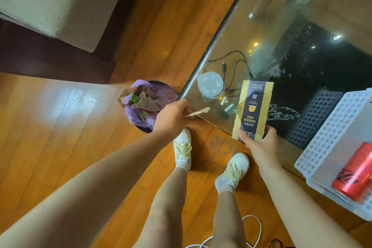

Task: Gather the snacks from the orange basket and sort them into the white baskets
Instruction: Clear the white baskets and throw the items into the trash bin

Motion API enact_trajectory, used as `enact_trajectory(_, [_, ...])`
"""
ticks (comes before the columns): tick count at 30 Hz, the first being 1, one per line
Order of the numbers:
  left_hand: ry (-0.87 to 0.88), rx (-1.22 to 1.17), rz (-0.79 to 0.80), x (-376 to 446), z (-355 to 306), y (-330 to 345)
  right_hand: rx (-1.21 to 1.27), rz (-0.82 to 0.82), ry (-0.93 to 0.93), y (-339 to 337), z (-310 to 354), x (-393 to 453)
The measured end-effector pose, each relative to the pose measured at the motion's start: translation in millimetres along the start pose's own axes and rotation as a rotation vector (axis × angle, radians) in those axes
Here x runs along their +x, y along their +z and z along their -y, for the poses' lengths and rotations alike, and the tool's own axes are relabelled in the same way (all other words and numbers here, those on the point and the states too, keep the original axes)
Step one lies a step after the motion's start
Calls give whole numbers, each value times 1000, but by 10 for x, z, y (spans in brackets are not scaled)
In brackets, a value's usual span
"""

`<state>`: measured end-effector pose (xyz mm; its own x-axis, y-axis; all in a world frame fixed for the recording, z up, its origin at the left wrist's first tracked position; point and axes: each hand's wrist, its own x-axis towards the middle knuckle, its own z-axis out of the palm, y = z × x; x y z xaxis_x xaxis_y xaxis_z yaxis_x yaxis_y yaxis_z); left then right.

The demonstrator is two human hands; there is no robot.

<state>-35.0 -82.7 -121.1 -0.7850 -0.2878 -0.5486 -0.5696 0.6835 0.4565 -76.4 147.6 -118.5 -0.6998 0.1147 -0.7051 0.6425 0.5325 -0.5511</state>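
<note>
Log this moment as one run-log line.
left hand: pinches torn strip | right hand: grips espresso box | bin beside

Both arms outstretched, left hand (173,117) pinching, right hand (259,143) gripping.

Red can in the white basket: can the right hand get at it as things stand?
Probably not right away. The right hand grips the espresso box, so it has no free fingers. The can lies uncovered in the white basket beside that arm, with nothing between.
</note>
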Motion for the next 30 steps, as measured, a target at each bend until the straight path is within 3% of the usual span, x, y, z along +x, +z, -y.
enact_trajectory(10, [-492,-291,-96,-380,1169,-208,-130,446,-88,796,117,-483])
enact_trajectory(22, [-643,-324,-74,-26,1540,-178,-268,516,-49,1729,468,-397])
enact_trajectory(27, [-674,-578,-154,-2,1567,-213,-393,583,53,1846,548,-260])
enact_trajectory(30, [-709,-606,-113,-53,1522,-282,-395,604,77,1746,613,-288])
